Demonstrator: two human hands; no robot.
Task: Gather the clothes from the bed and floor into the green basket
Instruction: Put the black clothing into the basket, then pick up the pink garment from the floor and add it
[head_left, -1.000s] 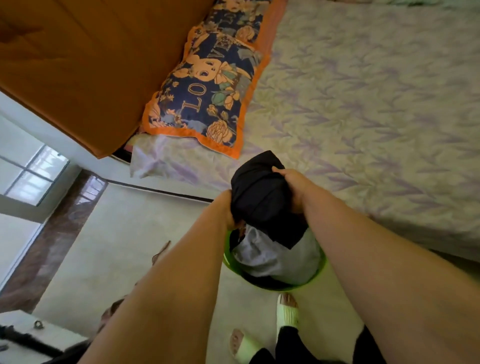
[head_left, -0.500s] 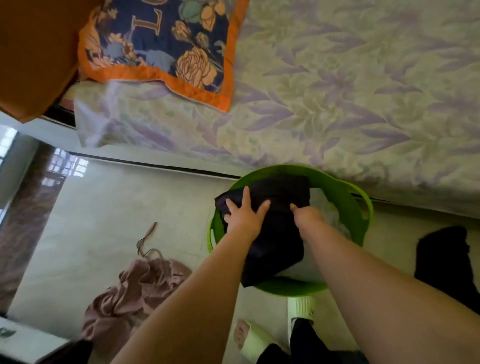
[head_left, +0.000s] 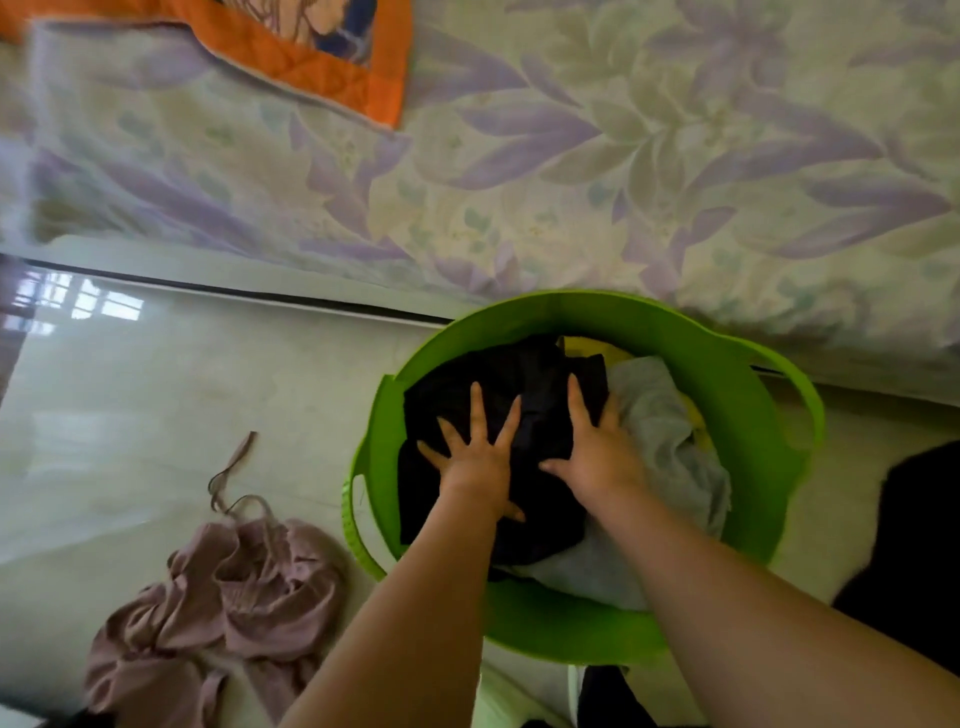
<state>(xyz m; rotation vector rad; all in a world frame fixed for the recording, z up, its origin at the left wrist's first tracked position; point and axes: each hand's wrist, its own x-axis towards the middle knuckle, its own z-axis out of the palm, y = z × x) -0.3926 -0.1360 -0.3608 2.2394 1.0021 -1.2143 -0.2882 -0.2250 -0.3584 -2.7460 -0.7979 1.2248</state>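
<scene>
A person leaned over a round, bright green plastic basket that stood on the pale glossy tiled floor, right against the edge of a bed. Both bare hands pressed down on a black, soft, crumpled garment lying on top of the pile inside the basket. The left hand lay flat with its fingers spread wide and straight, gripping nothing. The right hand also lay palm down, its fingers straight and close together along the black cloth's right edge, holding nothing.

Under the black garment sat a light grey, thin, wrinkled cloth, and a sliver of yellow fabric showed behind it. To do this step well, it seemed wise to push evenly with both palms at the middle of the pile, so the soft cloth packed low and no edge hung over the smooth rim.

More clothes waited outside the basket. A dusty pink, ribbed garment with thin straps lay heaped on the floor to the basket's left, near it but apart. A dark, blurred shape lay on the floor to the right; what it was could not be told. The mattress wore a sheet printed with pale purple leaves, and an orange quilted pillow corner rested on it.
</scene>
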